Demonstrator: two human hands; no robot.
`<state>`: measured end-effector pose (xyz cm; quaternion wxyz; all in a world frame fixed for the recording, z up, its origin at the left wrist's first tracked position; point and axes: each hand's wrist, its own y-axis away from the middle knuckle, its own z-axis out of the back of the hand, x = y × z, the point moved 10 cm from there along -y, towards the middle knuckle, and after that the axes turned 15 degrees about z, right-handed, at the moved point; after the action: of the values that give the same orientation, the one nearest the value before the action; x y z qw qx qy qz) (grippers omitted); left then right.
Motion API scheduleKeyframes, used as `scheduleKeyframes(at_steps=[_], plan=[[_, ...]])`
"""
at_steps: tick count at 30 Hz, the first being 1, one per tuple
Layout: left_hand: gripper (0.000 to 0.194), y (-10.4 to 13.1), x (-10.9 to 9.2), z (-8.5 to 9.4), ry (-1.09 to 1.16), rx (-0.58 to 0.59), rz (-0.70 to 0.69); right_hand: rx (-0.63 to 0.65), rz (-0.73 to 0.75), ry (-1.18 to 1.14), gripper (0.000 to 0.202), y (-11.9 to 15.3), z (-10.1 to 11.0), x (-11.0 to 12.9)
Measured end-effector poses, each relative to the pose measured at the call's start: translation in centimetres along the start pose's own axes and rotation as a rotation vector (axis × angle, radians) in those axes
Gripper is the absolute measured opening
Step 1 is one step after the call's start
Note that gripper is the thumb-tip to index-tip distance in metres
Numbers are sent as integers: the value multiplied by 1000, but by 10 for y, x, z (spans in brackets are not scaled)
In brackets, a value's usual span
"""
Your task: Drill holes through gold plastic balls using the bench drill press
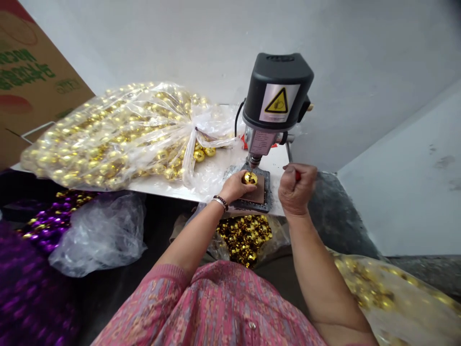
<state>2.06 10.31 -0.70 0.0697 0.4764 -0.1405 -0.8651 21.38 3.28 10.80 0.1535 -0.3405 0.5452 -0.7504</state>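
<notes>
pinching a shiny gold ball [249, 179] between the thumb and fingers of the left hand [236, 187], with only a ball's width between them. holding it directly under the chuck [254, 161], over a brown plate [256, 194]; cannot tell whether resting on that plate or just above. cannot tell, either, whether touching the thin bit below the chuck. wearing a dark bracelet [220, 203] at the left wrist.

curled tightly into a fist on the right side, with the right hand [297, 190] around a red handle [297, 176], mostly hidden by the fingers. held apart from the ball, off to its right.

facing a black drill press [283, 91] with a yellow warning label [276, 102] on its housing and a dark metal base [267, 187] under the brown plate, on a white table [169, 190]. also on the table, to the left, with a gathered neck: a big clear bag of gold balls [108, 139]. behind that, at far left, a cardboard box [72, 91] with green print.

dressed in a pink patterned shirt [223, 307], with small gold pieces [245, 235] in plastic just below the table edge. lower left, purple balls [50, 223] beside crumpled clear plastic [103, 235]; lower right, another bag of gold balls [374, 288].
</notes>
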Motion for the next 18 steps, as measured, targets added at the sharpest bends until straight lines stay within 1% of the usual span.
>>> scheduleKeyframes(at_steps=[3,5,7,9,10,12,14,15,17,18], plan=[[30,-1,0,0,-11,-10,-9,-11,-16,-2,34,-11,2,2],[28,-1,0,0,-23,-26,-2,-18,-30,4,34,-32,4,5],[26,1,0,3,-29,-67,12,7,-74,8,31,-58,3,4],[24,10,1,9,-18,-114,27,100,-177,-4,27,-82,-6,-2],[24,18,2,13,-11,-131,34,124,-202,-7,25,-92,-8,-3],[24,41,8,16,-5,-133,28,154,-233,-13,25,-106,-11,-4],[26,69,19,9,-20,-50,-13,162,-251,-21,24,-111,-12,-3],[29,83,26,-1,-43,36,-42,165,-263,-26,24,-111,-13,-3],[38,110,51,-25,-113,218,-44,163,-288,-34,23,-109,-13,-2],[44,119,68,-35,-160,272,-6,160,-301,-38,23,-107,-13,-1]])
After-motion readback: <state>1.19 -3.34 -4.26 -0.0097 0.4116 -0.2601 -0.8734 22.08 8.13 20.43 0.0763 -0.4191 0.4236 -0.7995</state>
